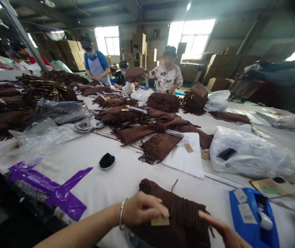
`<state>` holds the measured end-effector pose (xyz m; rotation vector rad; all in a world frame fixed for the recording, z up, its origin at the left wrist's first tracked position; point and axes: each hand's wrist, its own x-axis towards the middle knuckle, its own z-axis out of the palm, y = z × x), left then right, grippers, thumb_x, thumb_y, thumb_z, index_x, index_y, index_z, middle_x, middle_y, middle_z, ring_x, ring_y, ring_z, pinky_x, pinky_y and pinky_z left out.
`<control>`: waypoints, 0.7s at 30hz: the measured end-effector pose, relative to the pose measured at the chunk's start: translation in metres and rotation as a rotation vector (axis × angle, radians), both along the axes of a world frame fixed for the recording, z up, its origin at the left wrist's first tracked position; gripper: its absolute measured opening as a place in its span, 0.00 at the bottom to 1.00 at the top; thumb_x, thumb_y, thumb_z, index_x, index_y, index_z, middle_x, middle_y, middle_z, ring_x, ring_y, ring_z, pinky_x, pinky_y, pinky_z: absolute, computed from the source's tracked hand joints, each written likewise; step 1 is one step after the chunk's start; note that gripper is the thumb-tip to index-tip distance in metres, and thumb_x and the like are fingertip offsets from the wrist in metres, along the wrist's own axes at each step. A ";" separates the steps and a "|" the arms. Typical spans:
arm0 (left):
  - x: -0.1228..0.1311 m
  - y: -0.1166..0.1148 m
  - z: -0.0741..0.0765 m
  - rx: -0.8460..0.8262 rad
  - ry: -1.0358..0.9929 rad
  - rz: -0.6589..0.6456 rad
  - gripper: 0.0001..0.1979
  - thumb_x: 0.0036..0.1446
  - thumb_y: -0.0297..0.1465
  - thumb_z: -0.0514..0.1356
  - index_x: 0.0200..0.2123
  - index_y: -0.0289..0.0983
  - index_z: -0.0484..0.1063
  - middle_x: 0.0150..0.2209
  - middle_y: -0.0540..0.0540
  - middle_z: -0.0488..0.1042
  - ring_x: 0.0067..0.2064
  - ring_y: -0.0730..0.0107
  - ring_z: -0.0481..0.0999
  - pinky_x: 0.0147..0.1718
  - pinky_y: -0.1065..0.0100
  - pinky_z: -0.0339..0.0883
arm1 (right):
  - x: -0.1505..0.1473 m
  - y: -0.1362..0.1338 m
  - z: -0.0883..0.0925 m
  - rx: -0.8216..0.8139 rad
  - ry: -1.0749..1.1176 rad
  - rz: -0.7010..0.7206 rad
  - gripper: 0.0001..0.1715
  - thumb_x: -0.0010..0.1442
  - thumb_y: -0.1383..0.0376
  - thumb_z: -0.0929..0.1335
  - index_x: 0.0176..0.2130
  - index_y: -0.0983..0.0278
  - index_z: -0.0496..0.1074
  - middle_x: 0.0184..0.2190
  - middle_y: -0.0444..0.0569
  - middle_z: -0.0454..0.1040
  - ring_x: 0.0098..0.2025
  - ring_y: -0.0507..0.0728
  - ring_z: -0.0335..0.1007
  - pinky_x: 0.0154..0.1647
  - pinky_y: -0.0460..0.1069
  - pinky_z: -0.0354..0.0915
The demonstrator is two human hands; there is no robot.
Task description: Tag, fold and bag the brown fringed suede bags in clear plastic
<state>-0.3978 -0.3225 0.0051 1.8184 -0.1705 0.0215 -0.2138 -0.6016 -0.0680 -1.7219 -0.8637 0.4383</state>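
left hand (pixel 142 208) on fringed brown bag (pixel 183 217) — by its tag (pixel 160 221)

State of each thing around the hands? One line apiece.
Brown fringed bag: lying flat, fringe exposed
Tan tag: lying on that bag
Left hand: fingers at tag
Right hand: fingers extended, at bag's right edge
Blue box: open, white object inside
Phone: face down
Translucent plastic bag: crumpled
Purple plastic strip: creased

No text is readable (white labels (pixel 247 213) blurred).
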 end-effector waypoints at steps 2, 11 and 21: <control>0.015 0.021 -0.005 0.085 0.000 0.249 0.19 0.65 0.40 0.50 0.47 0.36 0.73 0.50 0.43 0.74 0.53 0.64 0.72 0.56 0.64 0.61 | 0.019 0.020 0.020 -0.258 0.134 -0.220 0.30 0.61 0.45 0.57 0.49 0.59 0.72 0.52 0.49 0.72 0.56 0.61 0.64 0.59 0.54 0.59; 0.010 0.030 -0.058 0.462 0.001 0.218 0.19 0.65 0.35 0.50 0.57 0.39 0.64 0.60 0.43 0.63 0.63 0.60 0.57 0.64 0.52 0.43 | 0.028 0.153 0.006 -0.456 0.396 0.115 0.45 0.58 0.37 0.52 0.39 0.70 0.75 0.29 0.55 0.77 0.31 0.58 0.73 0.35 0.53 0.68; -0.024 -0.003 -0.048 0.326 0.017 0.219 0.17 0.65 0.35 0.52 0.55 0.42 0.67 0.59 0.47 0.64 0.62 0.63 0.59 0.65 0.56 0.44 | -0.035 0.025 0.026 -0.278 0.119 0.238 0.26 0.59 0.47 0.60 0.49 0.56 0.72 0.53 0.48 0.70 0.59 0.62 0.59 0.63 0.55 0.52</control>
